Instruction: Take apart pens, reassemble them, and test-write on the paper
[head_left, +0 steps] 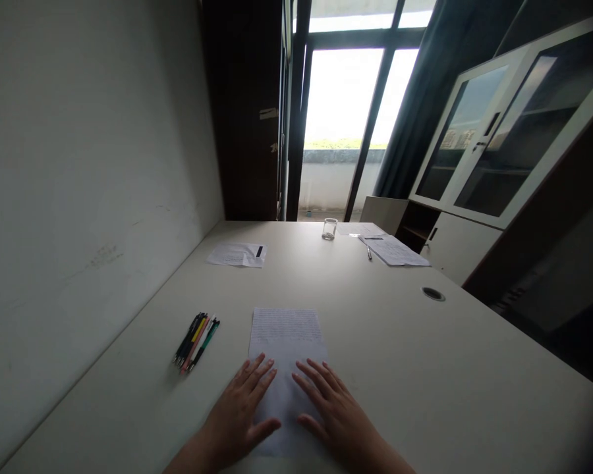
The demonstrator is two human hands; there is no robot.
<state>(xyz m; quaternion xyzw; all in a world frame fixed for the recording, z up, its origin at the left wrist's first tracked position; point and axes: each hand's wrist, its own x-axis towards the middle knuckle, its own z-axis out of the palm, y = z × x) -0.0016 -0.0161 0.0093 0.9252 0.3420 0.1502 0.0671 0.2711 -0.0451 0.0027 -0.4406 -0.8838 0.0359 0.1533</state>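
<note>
A sheet of lined paper [287, 336] lies flat on the white table in front of me, with rows of writing or lines across its upper part. My left hand [242, 411] rests palm down over its left edge, fingers spread. On the opposite side my right hand [333, 408] lies flat over the right edge, its fingers apart too. Neither hand grips anything. To the left of the paper, several pens [196, 342] in black, yellow, pink, white and green lie side by side in a bunch.
Farther back stand a clear glass [329, 229] and a stack of papers [394, 251] with a pen [369, 253] beside it. Another sheet [236, 255] lies near the left wall. A round cable hole [433, 294] is set in the table [375, 342] at right.
</note>
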